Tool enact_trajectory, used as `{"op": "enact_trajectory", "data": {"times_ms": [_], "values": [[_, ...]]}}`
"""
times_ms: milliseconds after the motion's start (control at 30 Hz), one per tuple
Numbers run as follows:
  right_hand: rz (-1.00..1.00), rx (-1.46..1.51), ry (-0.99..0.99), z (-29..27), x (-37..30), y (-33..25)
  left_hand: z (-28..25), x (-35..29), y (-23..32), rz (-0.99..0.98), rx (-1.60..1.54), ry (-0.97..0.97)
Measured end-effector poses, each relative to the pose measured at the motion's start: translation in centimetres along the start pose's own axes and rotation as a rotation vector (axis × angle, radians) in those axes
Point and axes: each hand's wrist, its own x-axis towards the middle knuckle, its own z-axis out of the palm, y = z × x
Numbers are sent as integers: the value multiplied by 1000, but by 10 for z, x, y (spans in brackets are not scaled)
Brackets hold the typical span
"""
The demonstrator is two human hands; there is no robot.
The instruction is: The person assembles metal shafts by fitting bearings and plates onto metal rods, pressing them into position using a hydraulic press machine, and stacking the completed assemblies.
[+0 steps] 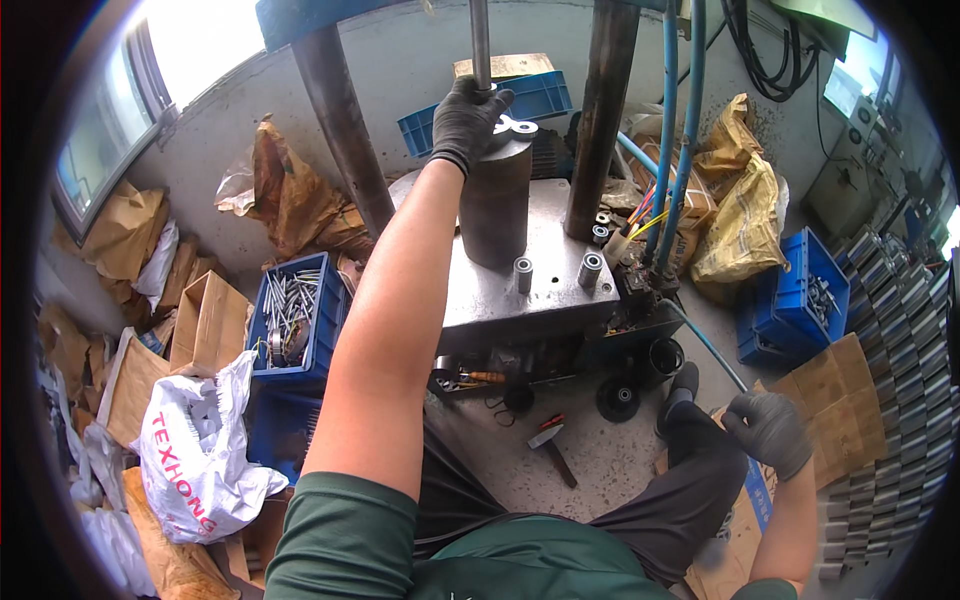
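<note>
My left hand (466, 122), in a dark grey glove, reaches up to the top of a thick dark steel cylinder (496, 205). Its fingers are closed just below a vertical steel rod (480, 45); what they hold is hidden by the glove. Beside those fingers, a bright metal part with ring-shaped ends (520, 129) lies on the cylinder's top. The cylinder stands on the press's steel base plate (455, 300), near two short ringed posts (523, 275). Low on the right, my gloved right hand (768, 432) is closed at the end of a slim blue-grey lever (706, 342).
Dark columns (345, 130) flank the cylinder; blue hoses (690, 120) hang at right. A hammer (552, 450) lies on the floor. At left are a blue crate of metal pins (290, 310) and a white sack (200, 450). Stacked metal parts (890, 400) line the right.
</note>
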Motion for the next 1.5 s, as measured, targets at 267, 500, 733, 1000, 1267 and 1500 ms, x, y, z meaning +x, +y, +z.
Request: {"op": "enact_trajectory", "data": {"times_ms": [267,500,733,1000,1267,1500], "values": [[-25,35,21,-1,2,-5,1,16,-30,-140,-324,-99],[-81,34,20,-20,15,-3,3,16,-29,-155,-353,-135],[-168,-53,-95,-16,11,6,-2,13,-23,-152,-396,-143],[-43,160,150,-13,12,0,-2,8,-16,-155,-474,-165],[-48,263,50,-17,14,9,-1,5,-11,-207,-540,-172],[-89,100,-62,-22,12,7,-2,10,-20,-182,-472,-169]]}}
